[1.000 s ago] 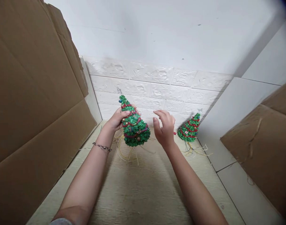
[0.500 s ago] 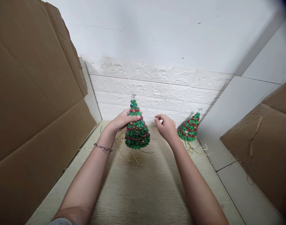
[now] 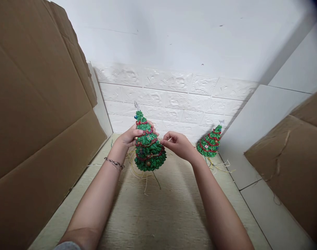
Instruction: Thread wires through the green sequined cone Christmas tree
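Observation:
My left hand (image 3: 128, 136) is wrapped round the upper part of a small green glitter Christmas tree (image 3: 149, 151) with red garlands and a clear star on top. The tree is held just above the pale wooden surface (image 3: 158, 215), tipped slightly left, with thin wires hanging from its base. My right hand (image 3: 178, 145) is at the tree's right side, its fingers pinched together against the branches; what they pinch is too small to make out. A second, similar tree (image 3: 210, 142) stands to the right near the wall.
A tall cardboard sheet (image 3: 36, 114) leans along the left. More cardboard (image 3: 293, 163) lies at the right on white panels (image 3: 254, 139). A white brick-pattern wall (image 3: 169, 93) closes the back. Loose yellow wires (image 3: 221, 166) spread under the second tree.
My left hand lifted the tree off the surface and tilted it left. My right hand moved left from open air and pinched at the tree's side.

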`<state>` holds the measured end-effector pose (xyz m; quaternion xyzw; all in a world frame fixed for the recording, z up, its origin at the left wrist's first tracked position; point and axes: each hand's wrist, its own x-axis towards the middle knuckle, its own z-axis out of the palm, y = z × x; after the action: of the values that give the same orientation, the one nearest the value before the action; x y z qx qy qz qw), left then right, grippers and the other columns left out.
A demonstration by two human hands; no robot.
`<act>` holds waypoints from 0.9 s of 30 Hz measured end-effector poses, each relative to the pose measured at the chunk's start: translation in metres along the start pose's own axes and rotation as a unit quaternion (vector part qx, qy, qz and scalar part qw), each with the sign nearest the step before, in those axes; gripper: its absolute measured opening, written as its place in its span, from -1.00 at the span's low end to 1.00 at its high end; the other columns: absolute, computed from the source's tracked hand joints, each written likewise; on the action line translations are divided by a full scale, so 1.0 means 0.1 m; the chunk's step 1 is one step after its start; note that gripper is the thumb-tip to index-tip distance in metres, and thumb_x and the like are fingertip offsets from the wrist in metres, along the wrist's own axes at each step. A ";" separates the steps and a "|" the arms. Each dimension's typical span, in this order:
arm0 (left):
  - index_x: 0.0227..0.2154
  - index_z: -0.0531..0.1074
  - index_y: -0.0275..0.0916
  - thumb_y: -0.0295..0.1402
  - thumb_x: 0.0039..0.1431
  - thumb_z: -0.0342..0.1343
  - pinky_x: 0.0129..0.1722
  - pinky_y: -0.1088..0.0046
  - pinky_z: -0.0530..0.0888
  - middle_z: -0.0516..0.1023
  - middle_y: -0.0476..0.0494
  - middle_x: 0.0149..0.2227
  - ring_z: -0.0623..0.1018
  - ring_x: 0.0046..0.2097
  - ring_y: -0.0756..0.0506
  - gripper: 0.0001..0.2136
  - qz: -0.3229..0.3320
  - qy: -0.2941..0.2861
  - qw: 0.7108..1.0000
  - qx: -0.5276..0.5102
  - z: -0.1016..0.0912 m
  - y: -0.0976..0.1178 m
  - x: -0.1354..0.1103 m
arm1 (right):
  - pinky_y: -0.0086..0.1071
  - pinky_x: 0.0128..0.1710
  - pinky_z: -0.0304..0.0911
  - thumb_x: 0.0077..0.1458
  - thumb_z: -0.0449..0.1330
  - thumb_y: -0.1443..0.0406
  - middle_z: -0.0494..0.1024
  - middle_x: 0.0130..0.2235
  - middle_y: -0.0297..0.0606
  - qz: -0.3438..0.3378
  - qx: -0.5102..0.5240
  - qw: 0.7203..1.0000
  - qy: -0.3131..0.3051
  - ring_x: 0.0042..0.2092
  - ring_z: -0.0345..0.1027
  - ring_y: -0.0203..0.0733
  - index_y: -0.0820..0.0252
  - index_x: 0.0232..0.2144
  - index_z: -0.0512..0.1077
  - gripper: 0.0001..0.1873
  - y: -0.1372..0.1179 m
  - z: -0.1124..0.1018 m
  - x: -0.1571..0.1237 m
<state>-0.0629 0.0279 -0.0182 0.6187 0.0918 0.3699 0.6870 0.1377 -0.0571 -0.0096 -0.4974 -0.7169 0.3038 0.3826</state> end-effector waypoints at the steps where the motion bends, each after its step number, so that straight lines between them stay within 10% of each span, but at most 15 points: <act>1: -0.30 0.46 -0.19 -0.17 -0.32 0.35 -0.30 0.24 0.52 0.50 -0.16 -0.37 0.55 -0.27 -0.20 -0.56 0.000 -0.008 1.000 -0.004 0.00 0.00 -0.01 | -0.48 -0.52 -0.06 0.00 0.18 0.14 0.27 -0.57 -0.46 -0.005 0.001 1.000 -0.004 -0.52 0.05 -0.42 0.19 -0.49 0.34 -0.77 -0.01 0.00 -0.01; 27: -0.50 0.45 -0.16 -0.07 -0.55 0.36 -0.31 0.15 0.50 0.42 -0.16 -0.56 0.53 -0.36 -0.26 -0.55 -0.053 -0.172 0.983 0.048 -0.04 0.04 -0.07 | -0.42 -0.40 0.17 0.08 0.13 0.18 0.50 -0.42 -0.34 -0.014 -0.106 0.992 -0.062 -0.42 0.28 -0.34 0.15 -0.43 0.44 -0.82 -0.02 0.01 -0.06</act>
<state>-0.0714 0.0265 -0.0171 0.6994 0.0223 0.2162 0.6808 0.1371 -0.0638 -0.0105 -0.5050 -0.7747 0.2508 0.2863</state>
